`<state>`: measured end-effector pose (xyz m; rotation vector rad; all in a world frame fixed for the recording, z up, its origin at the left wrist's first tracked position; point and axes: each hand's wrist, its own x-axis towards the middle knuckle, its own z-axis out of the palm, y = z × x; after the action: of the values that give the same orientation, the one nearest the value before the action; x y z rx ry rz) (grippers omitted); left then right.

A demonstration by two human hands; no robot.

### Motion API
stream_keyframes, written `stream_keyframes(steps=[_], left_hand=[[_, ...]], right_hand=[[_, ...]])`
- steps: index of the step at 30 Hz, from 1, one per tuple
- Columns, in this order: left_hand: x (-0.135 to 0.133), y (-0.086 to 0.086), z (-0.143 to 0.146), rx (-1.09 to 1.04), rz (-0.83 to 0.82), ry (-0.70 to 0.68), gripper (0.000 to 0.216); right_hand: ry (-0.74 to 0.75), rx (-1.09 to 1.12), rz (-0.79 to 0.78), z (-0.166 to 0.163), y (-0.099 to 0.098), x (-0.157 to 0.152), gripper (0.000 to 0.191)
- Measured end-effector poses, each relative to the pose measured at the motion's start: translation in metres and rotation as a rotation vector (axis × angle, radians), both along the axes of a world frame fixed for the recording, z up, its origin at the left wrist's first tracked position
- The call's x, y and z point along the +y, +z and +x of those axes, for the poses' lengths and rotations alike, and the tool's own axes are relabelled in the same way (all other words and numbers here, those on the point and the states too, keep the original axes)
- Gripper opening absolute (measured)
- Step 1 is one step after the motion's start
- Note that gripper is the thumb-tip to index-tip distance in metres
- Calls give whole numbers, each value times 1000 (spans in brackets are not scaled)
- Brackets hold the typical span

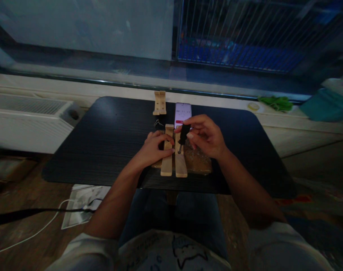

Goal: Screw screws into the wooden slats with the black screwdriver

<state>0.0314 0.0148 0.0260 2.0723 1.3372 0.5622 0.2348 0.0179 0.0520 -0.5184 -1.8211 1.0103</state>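
Observation:
Two long light wooden pieces, a left one (167, 165) and a right one (181, 167), lie side by side on a brown, film-wrapped board (201, 163). My left hand (154, 148) is closed over the left piece, with thumb and fingers reaching across it near the gap. In my right hand (206, 135) is a screwdriver (185, 133) with a black handle, held upright by the fingertips. Its metal shaft points down at the right piece; whether the tip sits in a screw is too small to tell.
A phone (182, 109) showing a timer lies behind the wooden pieces on the black table (117, 150). Beside it stand another wooden part (160, 102) with holes and a few small metal pieces (158, 123). Green leaves (275, 102) lie on the windowsill, and a radiator (30, 120) is at left.

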Motion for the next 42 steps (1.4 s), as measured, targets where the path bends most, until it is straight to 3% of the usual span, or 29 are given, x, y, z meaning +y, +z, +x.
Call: stream_keyframes(steps=[6, 42], left_hand=[[-1, 1, -1, 2, 5, -5, 19], [-1, 1, -1, -13, 5, 2, 19]], right_hand=[[0, 25, 31, 1, -3, 2, 29], [-338, -41, 208, -6, -7, 3, 30]])
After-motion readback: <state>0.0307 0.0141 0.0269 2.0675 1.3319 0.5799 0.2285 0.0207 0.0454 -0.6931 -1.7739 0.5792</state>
